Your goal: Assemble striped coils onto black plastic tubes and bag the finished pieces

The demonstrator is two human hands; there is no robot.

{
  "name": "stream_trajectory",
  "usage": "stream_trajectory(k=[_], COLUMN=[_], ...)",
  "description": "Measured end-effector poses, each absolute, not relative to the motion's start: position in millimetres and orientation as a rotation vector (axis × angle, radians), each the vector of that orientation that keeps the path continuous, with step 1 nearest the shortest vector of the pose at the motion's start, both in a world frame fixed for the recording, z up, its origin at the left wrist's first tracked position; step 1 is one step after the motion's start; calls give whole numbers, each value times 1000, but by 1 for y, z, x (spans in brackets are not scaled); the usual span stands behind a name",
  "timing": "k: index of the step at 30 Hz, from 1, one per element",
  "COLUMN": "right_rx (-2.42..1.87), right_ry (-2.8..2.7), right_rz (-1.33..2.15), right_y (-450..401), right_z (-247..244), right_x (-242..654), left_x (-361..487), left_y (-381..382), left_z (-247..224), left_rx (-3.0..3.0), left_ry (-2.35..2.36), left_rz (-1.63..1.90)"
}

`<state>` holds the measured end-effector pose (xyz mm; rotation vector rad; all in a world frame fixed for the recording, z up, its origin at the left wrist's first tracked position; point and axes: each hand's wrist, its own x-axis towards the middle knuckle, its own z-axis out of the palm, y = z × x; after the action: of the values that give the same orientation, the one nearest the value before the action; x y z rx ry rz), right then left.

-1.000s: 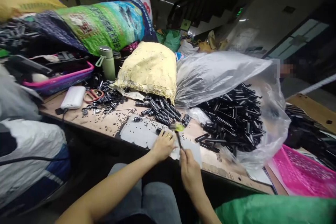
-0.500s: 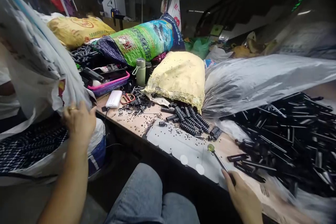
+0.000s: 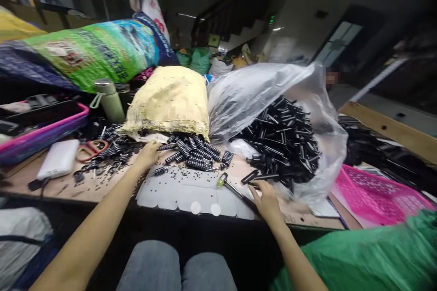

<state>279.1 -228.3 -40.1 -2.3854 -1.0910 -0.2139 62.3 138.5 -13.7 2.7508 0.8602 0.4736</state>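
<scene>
My left hand (image 3: 148,154) reaches to the front of the pale yellow sack (image 3: 170,95), its fingers closed at the end of a ribbed black roller (image 3: 167,147). More ribbed black rollers (image 3: 196,152) spill from the sack's mouth beside it. My right hand (image 3: 268,200) is at the near edge of a heap of black plastic pieces (image 3: 283,141), finger and thumb pinched on one slim black piece. Next to its palm, a tool with a yellow-green head and black handle (image 3: 241,194) lies on the bench, partly over a whitish sheet (image 3: 164,193).
Left of the rollers are orange-handled scissors (image 3: 90,150), a white power bank (image 3: 58,159), a green flask (image 3: 111,102) and a pink basket (image 3: 44,129). Clear plastic (image 3: 331,145) surrounds the black heap. A pink tray (image 3: 372,195) and green sack (image 3: 368,254) stand at right.
The view has swung right. My left hand has left the white plastic bag and moved to the rollers. My right hand has let go of the tool and moved onto the black pieces.
</scene>
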Motion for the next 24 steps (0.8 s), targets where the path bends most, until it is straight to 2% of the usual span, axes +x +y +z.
stream_trajectory(k=[3,5,9,12,18,21,24], right_rx=[-2388,-2366,-2233,-2038,-1648,-1529,-1550], right_ry=[-1005,-992,-936,-884,-791,-765,-584], right_rz=[-114,-19,142,192,357,430,600], right_y=[-211,-198,-184,-183,-173,-171,-171], right_z=[-29,-26,-21,-15,-27,-24,-8], right_x=[295,302,298,277,213,202,202], left_x=[45,42,58,83,125,126,116], left_y=[115,87,28,-7,-44,-42,-39], left_z=[4,9,-13,-31,-17,-10,-11], left_rx=[2581,2466,2298,1963,1006,1028,1465], left_ry=[743,633,497,534,544,595,611], left_rz=[781,856,707,670,341,428,570])
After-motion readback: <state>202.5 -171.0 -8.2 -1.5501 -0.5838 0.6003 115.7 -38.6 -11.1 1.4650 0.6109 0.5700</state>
